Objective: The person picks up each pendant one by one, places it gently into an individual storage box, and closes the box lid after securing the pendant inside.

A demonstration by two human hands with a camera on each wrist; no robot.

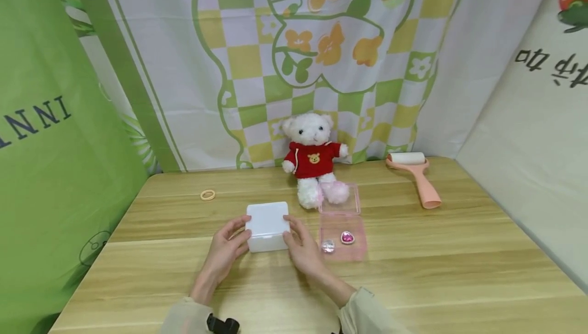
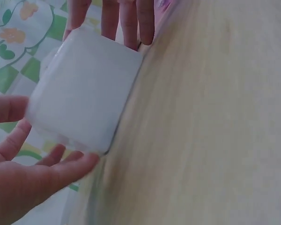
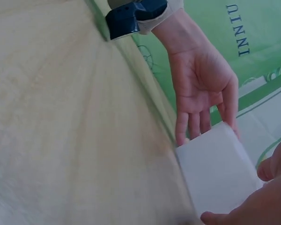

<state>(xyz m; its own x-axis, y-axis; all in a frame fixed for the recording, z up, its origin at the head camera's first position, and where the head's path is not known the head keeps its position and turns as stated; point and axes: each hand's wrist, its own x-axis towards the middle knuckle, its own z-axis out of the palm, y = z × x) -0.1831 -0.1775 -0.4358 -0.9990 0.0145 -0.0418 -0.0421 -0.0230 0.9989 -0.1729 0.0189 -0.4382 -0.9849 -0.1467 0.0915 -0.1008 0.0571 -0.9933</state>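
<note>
Both hands hold a small white lidded box (image 1: 268, 227) by its opposite sides, near the middle of the table. My left hand (image 1: 225, 247) has thumb and fingers along the left side; my right hand (image 1: 305, 249) grips the right side the same way. The wrist views show the box's plain white face (image 2: 86, 89), with fingertips at its edges. The lid looks closed, so any contents are hidden. Just right of the right hand lies an open clear pink case (image 1: 356, 256), holding a pink heart-like gem (image 1: 347, 237) and a silvery gem (image 1: 328, 246).
A white teddy bear (image 1: 314, 160) in a red hoodie sits at the back, one foot behind the case's raised lid. A pink-handled roller (image 1: 420, 181) lies at the back right. Two tan rings (image 1: 207, 195) lie at the back left. Printed curtains enclose the wooden table (image 1: 436, 283).
</note>
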